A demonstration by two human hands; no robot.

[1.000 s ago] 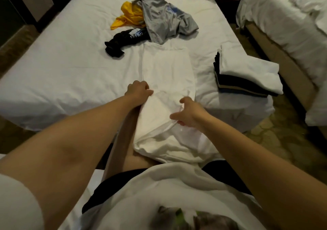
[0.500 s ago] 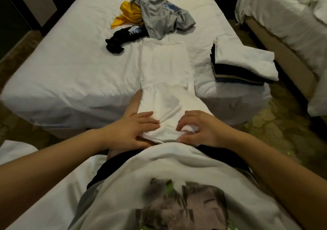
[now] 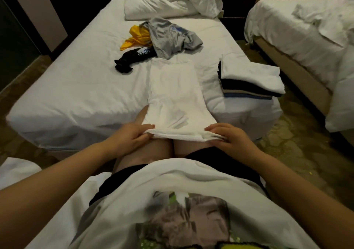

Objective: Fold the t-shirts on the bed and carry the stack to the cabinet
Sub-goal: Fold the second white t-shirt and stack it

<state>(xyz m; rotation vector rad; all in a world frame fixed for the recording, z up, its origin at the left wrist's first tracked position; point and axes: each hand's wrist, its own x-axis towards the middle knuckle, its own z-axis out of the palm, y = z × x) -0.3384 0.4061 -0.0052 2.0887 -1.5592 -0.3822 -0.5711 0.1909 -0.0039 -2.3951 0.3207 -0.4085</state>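
The white cotton t-shirt, folded lengthwise into 1 long narrow strip [image 3: 174, 95], is lying down the middle of the white-sheeted bed [image 3: 76, 88], with its near end hanging off the near edge over the person's knees. It is looking light, soft and limp, with no stiffness to keep a crease, so it is likely going to sag and slide apart unless both near corners are being carried together. Those 2 corners are the sensible places to take hold, with all layers pinched at once.

The left hand [image 3: 130, 136] is gripping the near left corner, fingers curled over the hem and thumb underneath. The right hand [image 3: 229, 139] is doing the same at the near right corner, fingers lying over the layered edge and pinching it. Between them the hem is being held taut.

Further off, from left to right, a crumpled black garment [image 3: 130, 59], a bunched yellow one [image 3: 137, 37] and a loose grey t-shirt [image 3: 170, 38] are waiting unfolded, and the stack of folded dark and white shirts [image 3: 249, 80] is sitting near the bed's right corner.
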